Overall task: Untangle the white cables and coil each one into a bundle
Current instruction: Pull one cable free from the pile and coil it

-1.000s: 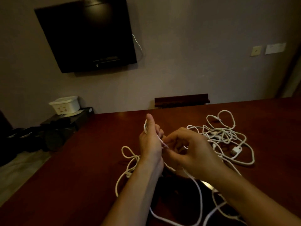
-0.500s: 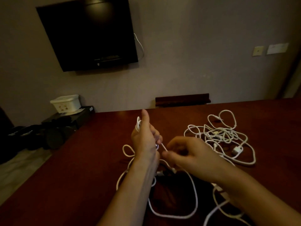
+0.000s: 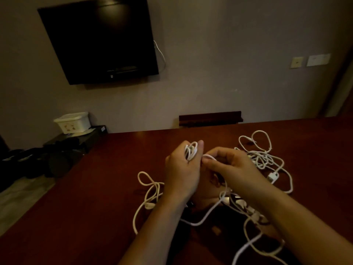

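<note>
My left hand (image 3: 181, 173) is raised over the dark red table (image 3: 91, 217) and grips a small coil of white cable (image 3: 191, 151), whose loops show between thumb and fingers. Close to its right, my right hand (image 3: 231, 169) pinches the same cable's free run (image 3: 209, 156) just beside the coil. That run hangs down and trails across the table below my wrists (image 3: 202, 219). A second tangle of white cables (image 3: 261, 155) with a small white plug (image 3: 272, 177) lies behind my right hand. Loose loops (image 3: 150, 186) lie left of my left wrist.
A dark TV (image 3: 99, 41) hangs on the wall. A white box (image 3: 73, 122) sits on a low black stand at the left, beyond the table's left edge. A dark chair back (image 3: 210, 118) rises behind the far edge. More cable loops (image 3: 254, 243) lie near the front right.
The view has tilted slightly. My right hand has come up beside the left, bringing the cable run to the coil; the coil in my left hand now shows more loops.
</note>
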`<state>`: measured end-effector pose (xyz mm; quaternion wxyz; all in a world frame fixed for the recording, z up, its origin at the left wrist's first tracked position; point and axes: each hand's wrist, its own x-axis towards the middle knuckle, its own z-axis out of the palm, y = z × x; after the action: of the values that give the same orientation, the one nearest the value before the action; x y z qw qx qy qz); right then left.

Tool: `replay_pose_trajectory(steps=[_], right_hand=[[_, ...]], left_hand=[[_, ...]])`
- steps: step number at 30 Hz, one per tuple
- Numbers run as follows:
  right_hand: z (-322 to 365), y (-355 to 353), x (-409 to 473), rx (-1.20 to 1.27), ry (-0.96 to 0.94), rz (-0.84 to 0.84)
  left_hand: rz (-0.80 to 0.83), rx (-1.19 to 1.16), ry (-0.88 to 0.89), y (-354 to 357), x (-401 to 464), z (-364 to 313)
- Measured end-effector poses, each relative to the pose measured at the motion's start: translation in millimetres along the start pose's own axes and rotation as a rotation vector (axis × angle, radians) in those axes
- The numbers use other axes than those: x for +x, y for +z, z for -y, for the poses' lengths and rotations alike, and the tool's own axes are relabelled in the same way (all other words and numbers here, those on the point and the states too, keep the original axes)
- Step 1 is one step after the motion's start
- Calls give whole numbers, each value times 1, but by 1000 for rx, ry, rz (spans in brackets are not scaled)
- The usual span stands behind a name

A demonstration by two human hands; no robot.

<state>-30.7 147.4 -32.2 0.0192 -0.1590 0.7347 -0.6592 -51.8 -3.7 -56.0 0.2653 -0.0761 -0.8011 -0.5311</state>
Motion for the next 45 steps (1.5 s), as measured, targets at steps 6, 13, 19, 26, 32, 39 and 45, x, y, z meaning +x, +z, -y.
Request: replay_pose_trajectory(steps=[6,13,19,26,32,39,45], right_hand=[[-3,-1,2,70,1,-21],[4,-1,0,216,103,107],[2,1,4,209,108,-17],[-9,-4,6,37,-85,-257],[-15,4,6,-107,-220,-177],[-15,7,9,-162,-95,-86],[-17,15,6,-187,-111,-58]], left_hand=[[248,-174,-184,0,2,0],[363,-420,-418,-7,2,-8],[256,-703,-455,-10,8,-7],[354,-709,-487,-3,5,-4],[326,-640,-563,0,0,-11],[-21,-730,-608,-4,8,-12],[-191,-865,-681,-7,15,-9]])
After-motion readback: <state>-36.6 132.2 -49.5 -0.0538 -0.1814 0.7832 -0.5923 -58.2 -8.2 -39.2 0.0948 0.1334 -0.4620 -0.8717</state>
